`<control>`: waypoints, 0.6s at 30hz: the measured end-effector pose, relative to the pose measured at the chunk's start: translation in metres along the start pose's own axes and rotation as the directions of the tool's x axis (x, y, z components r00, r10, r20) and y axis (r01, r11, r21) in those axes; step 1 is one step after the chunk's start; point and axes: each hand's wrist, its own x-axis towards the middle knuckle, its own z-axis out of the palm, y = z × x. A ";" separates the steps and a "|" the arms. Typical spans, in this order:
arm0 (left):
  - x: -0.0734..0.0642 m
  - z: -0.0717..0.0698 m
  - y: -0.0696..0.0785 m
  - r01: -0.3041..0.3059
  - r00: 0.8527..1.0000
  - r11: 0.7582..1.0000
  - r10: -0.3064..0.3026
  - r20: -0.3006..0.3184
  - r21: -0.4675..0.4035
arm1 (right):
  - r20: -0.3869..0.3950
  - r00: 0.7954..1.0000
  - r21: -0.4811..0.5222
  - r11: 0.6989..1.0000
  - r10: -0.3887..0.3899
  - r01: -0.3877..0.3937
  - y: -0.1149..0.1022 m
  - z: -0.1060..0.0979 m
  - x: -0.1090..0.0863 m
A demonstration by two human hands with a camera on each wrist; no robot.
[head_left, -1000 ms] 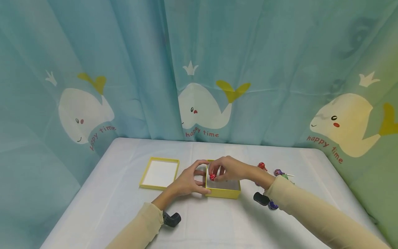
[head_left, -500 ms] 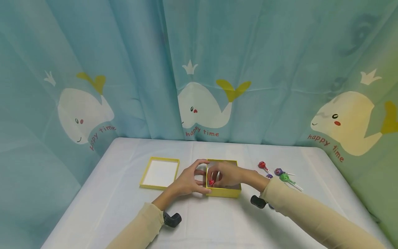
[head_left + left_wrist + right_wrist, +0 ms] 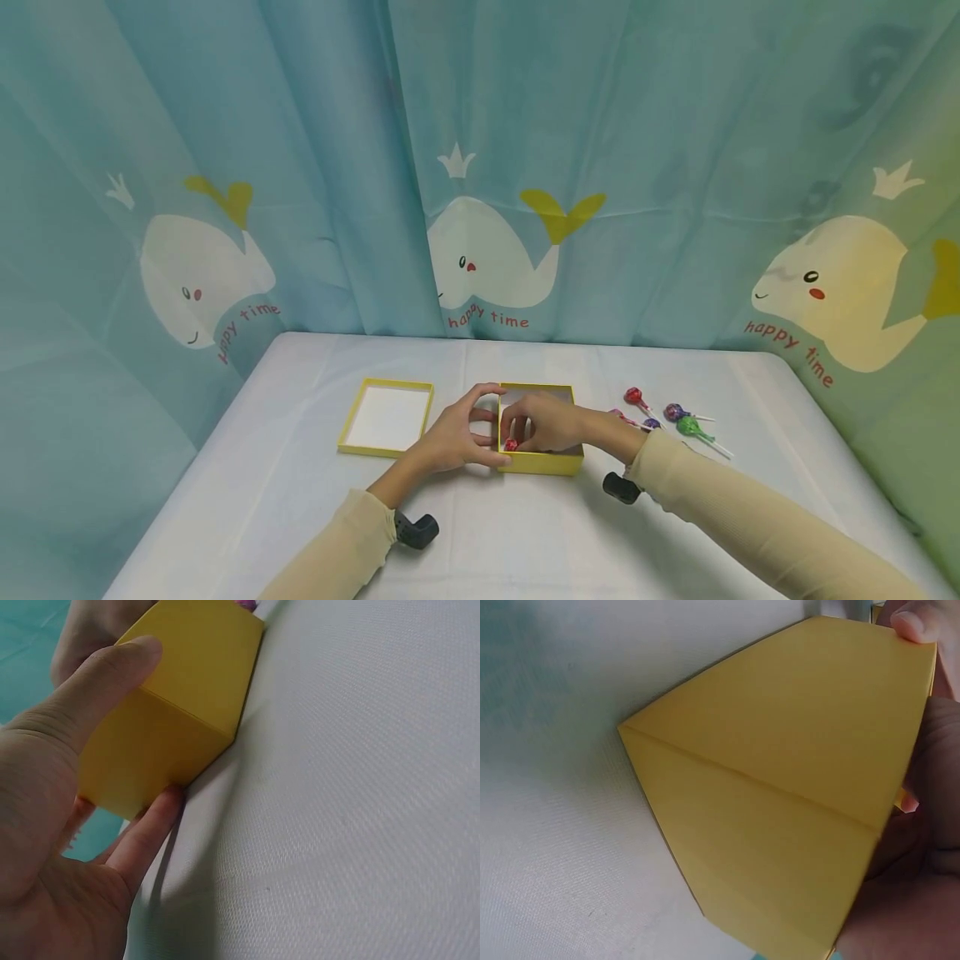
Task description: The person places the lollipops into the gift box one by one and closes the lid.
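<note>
A yellow open-topped box [image 3: 540, 463] stands on the white-covered table. My left hand [image 3: 453, 433] grips its left end; in the left wrist view the thumb [image 3: 124, 664] presses on one wall while other fingers lie on the adjoining one. Inside the box is my right hand [image 3: 547, 422], pinching a red-wrapped lollipop [image 3: 511, 445] low near the front left corner. The box's walls [image 3: 757, 780] hide much of that hand in the right wrist view. The lollipop's stick is hidden.
To the left lies the yellow-rimmed lid [image 3: 386, 419], white inside up. Right of the box are several lollipops: a red one [image 3: 633, 395], a purple one [image 3: 674, 412], a green one [image 3: 687, 426], plus others partly behind the right forearm. A whale-print curtain [image 3: 337, 208] surrounds the table.
My right hand has lowered into the box, bringing the red lollipop down toward the front left corner. More of the lollipops at the right now show past the sleeve. The left hand stays put.
</note>
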 end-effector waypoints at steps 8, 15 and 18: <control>-0.001 0.000 0.000 0.009 1.000 1.000 -0.009 -0.010 -0.004 | 0.000 1.000 0.006 1.000 0.025 -0.025 -0.003 0.001 0.000; -0.001 0.001 0.002 0.011 1.000 1.000 -0.011 -0.008 -0.017 | 0.004 1.000 0.022 1.000 0.013 -0.013 -0.002 0.002 0.000; -0.001 0.001 0.001 0.010 1.000 1.000 -0.010 -0.010 -0.011 | 0.002 1.000 0.023 1.000 0.003 -0.003 -0.001 0.002 0.000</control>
